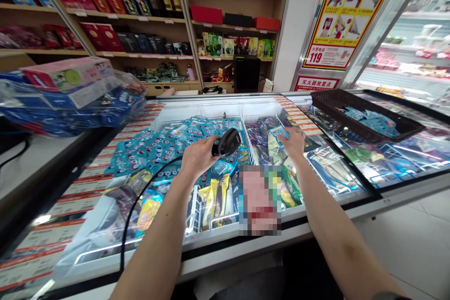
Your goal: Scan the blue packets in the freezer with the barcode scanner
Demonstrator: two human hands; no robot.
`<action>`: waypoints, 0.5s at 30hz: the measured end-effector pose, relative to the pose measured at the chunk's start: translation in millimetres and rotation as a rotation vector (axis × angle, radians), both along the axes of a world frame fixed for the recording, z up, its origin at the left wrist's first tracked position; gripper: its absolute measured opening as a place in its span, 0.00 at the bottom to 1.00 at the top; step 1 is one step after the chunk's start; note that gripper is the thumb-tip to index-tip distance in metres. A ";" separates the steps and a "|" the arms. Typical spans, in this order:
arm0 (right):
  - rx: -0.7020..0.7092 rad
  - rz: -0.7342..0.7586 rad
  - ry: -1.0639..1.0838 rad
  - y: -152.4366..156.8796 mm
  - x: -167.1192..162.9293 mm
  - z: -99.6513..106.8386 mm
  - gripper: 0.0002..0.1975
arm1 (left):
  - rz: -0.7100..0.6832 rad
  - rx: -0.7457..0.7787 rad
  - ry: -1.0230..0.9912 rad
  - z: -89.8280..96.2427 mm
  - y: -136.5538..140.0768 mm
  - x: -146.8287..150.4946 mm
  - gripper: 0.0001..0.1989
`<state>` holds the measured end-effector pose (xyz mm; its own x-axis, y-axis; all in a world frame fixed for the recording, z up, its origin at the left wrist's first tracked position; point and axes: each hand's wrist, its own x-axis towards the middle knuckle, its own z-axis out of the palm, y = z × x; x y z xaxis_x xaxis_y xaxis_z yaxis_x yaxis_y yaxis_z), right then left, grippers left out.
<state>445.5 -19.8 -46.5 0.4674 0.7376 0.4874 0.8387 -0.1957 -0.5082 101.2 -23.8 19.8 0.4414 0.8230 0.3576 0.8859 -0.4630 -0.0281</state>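
Note:
My left hand (197,158) is closed around a black handheld barcode scanner (230,142), whose head points to the right. A black cable (140,193) trails from it down past my left forearm. In my right hand (296,142), between thumb and fingers, is a small light-blue packet (279,132). Many similar blue packets (151,152) lie spread in a pile on the glass top of a chest freezer (220,105), to the left of and beyond the scanner. Under the glass, yellow ice cream wrappers (211,199) and other frozen goods show in wire baskets.
On the right part of the freezer stands a dark brown basket (325,98) with more blue packets inside. At the left is a plastic-wrapped bundle with a pink box (66,72) on top. Shelves (232,7) of goods stand behind. A pixelated patch covers the front middle.

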 end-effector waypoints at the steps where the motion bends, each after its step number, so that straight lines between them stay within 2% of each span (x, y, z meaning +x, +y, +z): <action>1: -0.027 0.036 -0.021 0.5 -1.6 -1.1 0.21 | 0.009 -0.004 0.001 -0.4 0.2 -0.3 0.21; 3: -0.076 0.051 -0.048 0.9 -4.6 -2.7 0.21 | 0.006 -0.003 0.004 -1.4 1.1 -1.2 0.20; 6: -0.106 -0.007 -0.072 0.3 -7.5 -3.0 0.19 | -0.015 0.022 0.000 -2.8 3.2 -3.9 0.18; 10: -0.064 -0.055 -0.147 -1.6 -12.5 1.2 0.18 | -0.046 0.095 -0.030 -2.3 6.3 -8.1 0.17; 12: -0.010 -0.008 -0.164 -1.6 -18.4 4.7 0.18 | -0.044 0.130 -0.049 -0.7 7.3 -9.7 0.17; 15: 0.010 0.197 -0.133 0.0 -33.0 9.3 0.16 | -0.022 0.162 -0.065 2.1 7.5 -11.6 0.17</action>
